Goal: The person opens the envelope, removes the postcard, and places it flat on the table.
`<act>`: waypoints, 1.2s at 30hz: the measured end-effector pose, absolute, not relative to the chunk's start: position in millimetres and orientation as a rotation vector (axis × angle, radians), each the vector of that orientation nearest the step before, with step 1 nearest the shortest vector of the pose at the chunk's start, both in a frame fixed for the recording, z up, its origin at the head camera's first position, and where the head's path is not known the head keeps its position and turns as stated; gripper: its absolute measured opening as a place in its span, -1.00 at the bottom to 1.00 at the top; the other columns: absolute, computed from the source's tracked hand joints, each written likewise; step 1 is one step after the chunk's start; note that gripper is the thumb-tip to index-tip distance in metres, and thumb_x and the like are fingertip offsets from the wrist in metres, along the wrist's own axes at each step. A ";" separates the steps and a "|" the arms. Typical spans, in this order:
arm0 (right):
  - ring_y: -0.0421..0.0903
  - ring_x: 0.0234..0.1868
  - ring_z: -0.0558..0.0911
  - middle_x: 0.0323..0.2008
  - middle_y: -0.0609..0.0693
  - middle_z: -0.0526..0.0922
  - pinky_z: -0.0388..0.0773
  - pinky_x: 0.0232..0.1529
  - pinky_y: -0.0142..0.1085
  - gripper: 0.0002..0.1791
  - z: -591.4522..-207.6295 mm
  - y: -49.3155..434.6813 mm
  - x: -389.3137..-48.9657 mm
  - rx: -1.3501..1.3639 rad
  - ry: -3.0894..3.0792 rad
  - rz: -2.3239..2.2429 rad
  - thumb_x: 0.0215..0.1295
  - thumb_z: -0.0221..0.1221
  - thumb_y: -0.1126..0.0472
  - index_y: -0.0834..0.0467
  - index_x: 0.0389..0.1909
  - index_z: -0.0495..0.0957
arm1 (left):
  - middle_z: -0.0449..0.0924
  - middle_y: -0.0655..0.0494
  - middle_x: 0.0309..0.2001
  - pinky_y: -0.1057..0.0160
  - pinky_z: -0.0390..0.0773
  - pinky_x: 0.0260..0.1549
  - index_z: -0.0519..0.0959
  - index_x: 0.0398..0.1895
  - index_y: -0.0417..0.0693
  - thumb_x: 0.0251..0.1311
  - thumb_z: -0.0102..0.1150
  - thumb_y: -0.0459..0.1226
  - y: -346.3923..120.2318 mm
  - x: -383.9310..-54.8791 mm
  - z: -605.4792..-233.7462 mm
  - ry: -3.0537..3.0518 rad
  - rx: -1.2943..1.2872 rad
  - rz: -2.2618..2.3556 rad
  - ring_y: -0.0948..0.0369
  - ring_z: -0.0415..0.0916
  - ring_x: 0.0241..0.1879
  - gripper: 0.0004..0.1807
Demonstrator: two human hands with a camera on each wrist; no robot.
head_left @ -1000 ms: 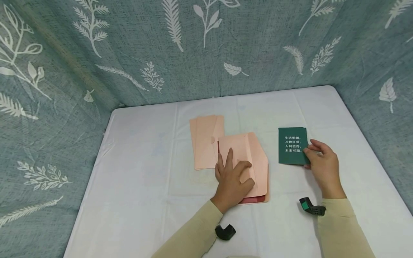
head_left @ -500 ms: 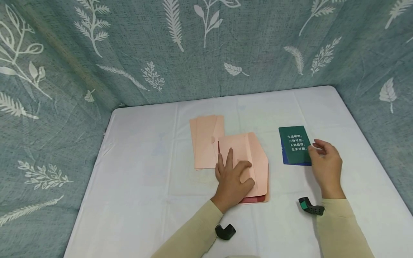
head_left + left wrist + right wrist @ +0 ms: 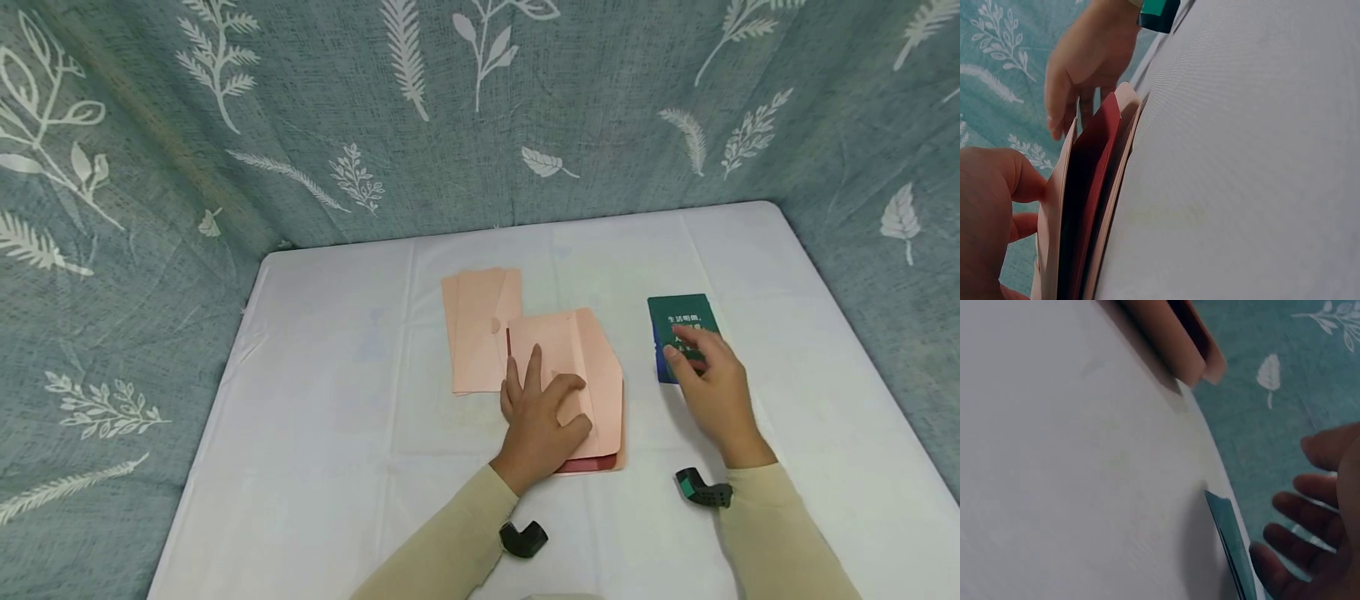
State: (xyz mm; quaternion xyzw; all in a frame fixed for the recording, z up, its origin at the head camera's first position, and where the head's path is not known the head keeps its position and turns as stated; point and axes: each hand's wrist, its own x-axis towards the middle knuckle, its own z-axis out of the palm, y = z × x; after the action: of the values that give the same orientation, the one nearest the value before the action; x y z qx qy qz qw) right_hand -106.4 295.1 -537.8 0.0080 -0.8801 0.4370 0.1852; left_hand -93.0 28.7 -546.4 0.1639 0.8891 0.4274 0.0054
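pink envelope (image 3: 596,375) under spread left hand (image 3: 538,425); green card (image 3: 677,308) beneath right hand (image 3: 716,392) (loosely spread)

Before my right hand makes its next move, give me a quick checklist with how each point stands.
1. Left hand resting on the top envelope: ok.
2. Its flap folded out: ok.
3. Right hand free: ok, it holds nothing, close by the green card.
4. Green card lined up with the blue card beneath: not ok, blue shows at the left.
5. Red card inside an envelope, not merely under one: cannot tell.
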 end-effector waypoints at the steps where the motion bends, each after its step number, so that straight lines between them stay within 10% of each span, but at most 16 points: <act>1: 0.25 0.27 0.62 0.27 0.27 0.63 0.41 0.12 -0.59 -0.57 -539.1 293.2 -106.4 0.078 -2.493 1.214 0.58 0.27 0.30 0.33 0.37 0.59 | -0.11 -0.20 0.74 -0.55 -0.30 0.41 0.68 0.11 0.15 0.14 0.18 -0.26 28.7 -93.2 -546.5 2.784 0.513 1.336 -0.40 -0.47 0.65 -0.57; 9: 0.25 0.59 0.30 0.56 0.11 0.45 0.23 0.51 0.20 -0.42 -541.5 273.8 -102.2 0.464 -2.677 1.089 0.57 0.29 0.27 0.23 0.54 0.49 | -0.10 -0.21 0.74 -0.56 -0.27 0.41 0.69 0.12 0.16 0.15 0.21 -0.24 29.2 -94.2 -547.6 2.799 0.523 1.317 -0.41 -0.45 0.65 -0.58; 36: 0.28 0.60 0.30 0.55 0.13 0.44 0.22 0.45 0.35 -0.50 -542.7 259.0 -101.2 0.573 -2.976 0.846 0.58 0.27 0.26 0.25 0.46 0.56 | -0.07 -0.23 0.73 -0.54 -0.13 0.39 0.55 0.38 0.10 0.28 0.36 -0.16 25.1 -97.6 -541.1 2.742 0.386 1.455 -0.30 -0.28 0.67 -0.43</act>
State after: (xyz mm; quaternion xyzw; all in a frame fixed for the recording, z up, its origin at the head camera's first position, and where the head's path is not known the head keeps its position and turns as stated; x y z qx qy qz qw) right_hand -101.2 259.0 -542.7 0.1820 -0.9458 0.2691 -0.0023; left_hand -97.6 25.1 -541.1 0.1234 0.8766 0.4651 0.0068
